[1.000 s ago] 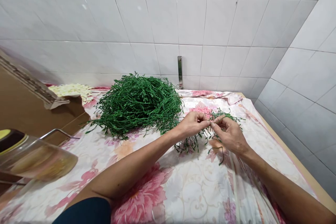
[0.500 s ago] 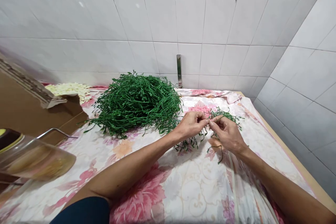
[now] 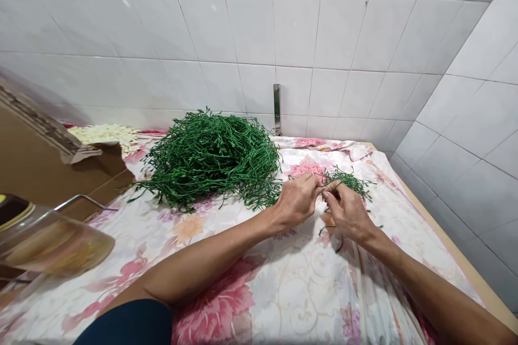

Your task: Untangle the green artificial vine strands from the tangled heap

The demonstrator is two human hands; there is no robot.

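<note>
Pinching thin green stems (image 3: 349, 179), left hand (image 3: 299, 199) and right hand (image 3: 349, 212) each show grip closed; a tangled dark-green stem heap (image 3: 214, 159) lies left.

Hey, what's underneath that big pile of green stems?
Floral cloth shows in front of the green pile and at both sides, so it probably runs beneath. The stretch directly under is covered; anything else there can't be seen.
</note>
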